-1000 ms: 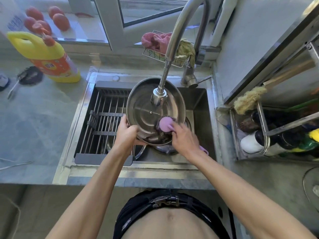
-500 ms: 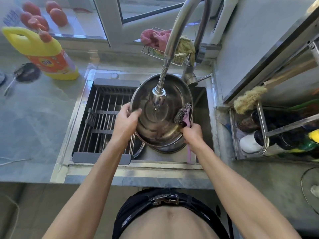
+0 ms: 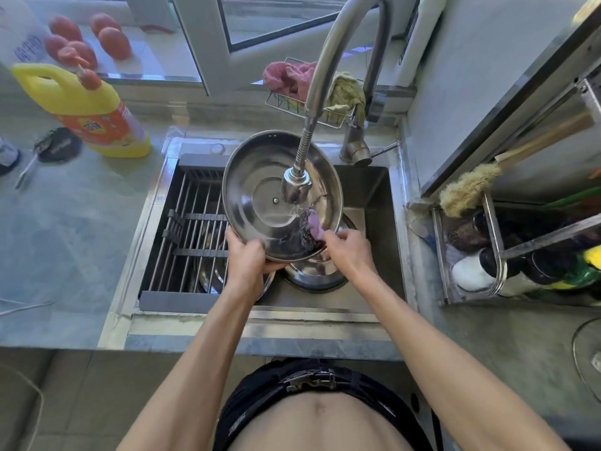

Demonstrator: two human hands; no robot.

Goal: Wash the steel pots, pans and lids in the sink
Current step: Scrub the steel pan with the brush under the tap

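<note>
- Head view: the left hand (image 3: 246,257) gripped the near rim of a steel lid (image 3: 260,196), tilted over the sink (image 3: 374,222) with its inner face up, under the faucet head (image 3: 295,187).
- The right hand (image 3: 349,250) pinched a steel scrubber (image 3: 308,231) (purple handle) — pressed against the lid's lower right.
- 1 steel pot (image 3: 312,275) sat in the basin just below the lid; a drying rack (image 3: 192,232) spanned the sink's left half.
</note>
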